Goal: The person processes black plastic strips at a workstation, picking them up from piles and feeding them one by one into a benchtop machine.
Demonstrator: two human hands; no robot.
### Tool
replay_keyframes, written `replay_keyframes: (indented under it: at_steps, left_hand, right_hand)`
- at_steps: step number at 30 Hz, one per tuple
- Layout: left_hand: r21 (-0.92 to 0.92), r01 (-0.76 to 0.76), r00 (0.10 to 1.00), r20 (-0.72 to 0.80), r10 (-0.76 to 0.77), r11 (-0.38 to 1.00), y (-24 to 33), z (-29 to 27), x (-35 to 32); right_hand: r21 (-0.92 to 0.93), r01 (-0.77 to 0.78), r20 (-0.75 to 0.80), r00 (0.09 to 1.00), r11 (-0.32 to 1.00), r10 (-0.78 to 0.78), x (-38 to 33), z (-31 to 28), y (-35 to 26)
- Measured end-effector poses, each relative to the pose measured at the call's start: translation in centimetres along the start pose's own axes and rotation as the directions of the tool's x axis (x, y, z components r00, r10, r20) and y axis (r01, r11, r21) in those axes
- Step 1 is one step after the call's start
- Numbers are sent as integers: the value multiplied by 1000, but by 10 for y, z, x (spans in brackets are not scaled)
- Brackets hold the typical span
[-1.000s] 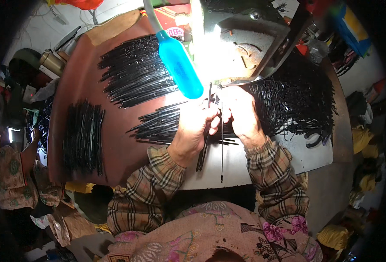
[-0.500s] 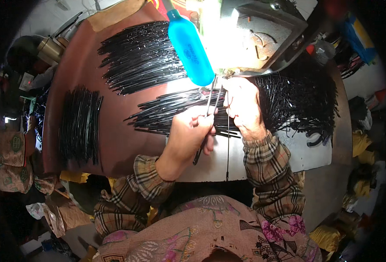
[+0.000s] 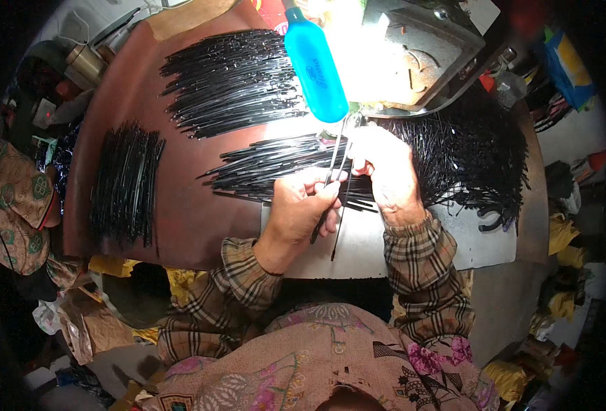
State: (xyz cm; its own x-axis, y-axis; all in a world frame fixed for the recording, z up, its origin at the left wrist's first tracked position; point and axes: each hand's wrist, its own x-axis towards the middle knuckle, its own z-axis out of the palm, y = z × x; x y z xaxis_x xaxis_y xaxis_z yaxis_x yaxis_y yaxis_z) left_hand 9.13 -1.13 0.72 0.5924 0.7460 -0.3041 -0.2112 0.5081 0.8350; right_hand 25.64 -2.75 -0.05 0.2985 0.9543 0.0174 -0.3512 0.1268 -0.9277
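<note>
My left hand point(image 3: 301, 209) is closed round a pair of long metal tweezers point(image 3: 336, 154), whose tips point up toward the machine. My right hand point(image 3: 390, 168) is pinched near the machine's lower edge. A thin black cord point(image 3: 342, 222) runs down from between my hands to a free end over the white board; glare and fingers hide its upper end, though it seems to lie in my right fingers. A bundle of similar black cords point(image 3: 275, 164) lies behind my left hand. To the right of my right hand spreads a larger dark heap point(image 3: 467, 161).
A grey metal machine point(image 3: 430, 51) stands over the work under a bright light. A blue rounded paddle-shaped thing point(image 3: 317, 75) hangs in front. More black cords lie in a far bundle point(image 3: 234, 82) and a left bundle point(image 3: 126, 188) on the brown sheet point(image 3: 186, 219).
The cord's lower end has swung left and up, from the board's front edge to nearer my left hand. My right hand has shifted slightly; the whole view has tilted a little.
</note>
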Motion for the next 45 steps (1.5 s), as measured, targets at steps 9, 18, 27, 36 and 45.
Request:
replay_keyframes:
  at_steps: [9, 18, 27, 36, 45]
  left_hand:
    - [-52, -20, 1000, -3, 19, 998, 3, 1, 11]
    - [-168, 12, 1000, 14, -10, 986, 1, 6, 9]
    - [-197, -21, 999, -43, 12, 980, -3, 10, 8]
    - [-331, 118, 993, 45, -109, 936, 7, 18, -1]
    - [-294, 91, 994, 91, -66, 951, 8, 18, -1]
  right_hand:
    - [-37, 14, 44, 999, 999, -12, 14, -19, 12]
    - [-42, -55, 29, 998, 998, 56, 17, -14, 2]
    - [-56, -34, 51, 998, 998, 37, 20, -18, 6]
    - [-16, -77, 110, 991, 997, 78, 19, -25, 1]
    - [43, 59, 195, 979, 997, -66, 17, -27, 3]
